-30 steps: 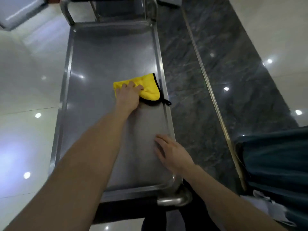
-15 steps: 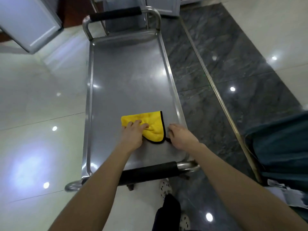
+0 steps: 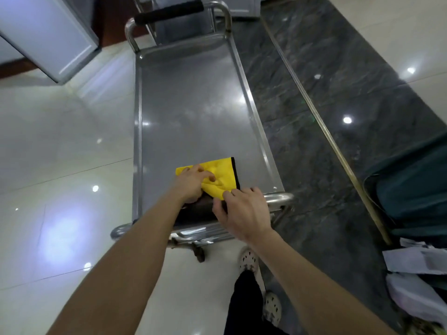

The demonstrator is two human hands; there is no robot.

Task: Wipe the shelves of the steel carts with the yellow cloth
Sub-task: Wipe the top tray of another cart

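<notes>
The steel cart's top shelf (image 3: 193,100) runs away from me, grey and shiny, with a raised rim. The yellow cloth (image 3: 221,174), edged in black, lies bunched at the shelf's near end. My left hand (image 3: 192,184) presses down on the cloth's left part with curled fingers gripping the fabric. My right hand (image 3: 242,209) sits over the near handle, its fingertips on the cloth's near corner. The black grip of the near handle is mostly hidden under both hands.
The far handle with its black grip (image 3: 169,12) closes the cart's far end. White tile floor lies to the left, a dark marble strip (image 3: 314,117) to the right. A teal bin (image 3: 416,189) with papers stands at right. A white cabinet (image 3: 48,37) stands at the far left.
The cloth and my left hand have slid back along the shelf to its near end. My right hand came off the shelf's right side and now touches the cloth by the handle.
</notes>
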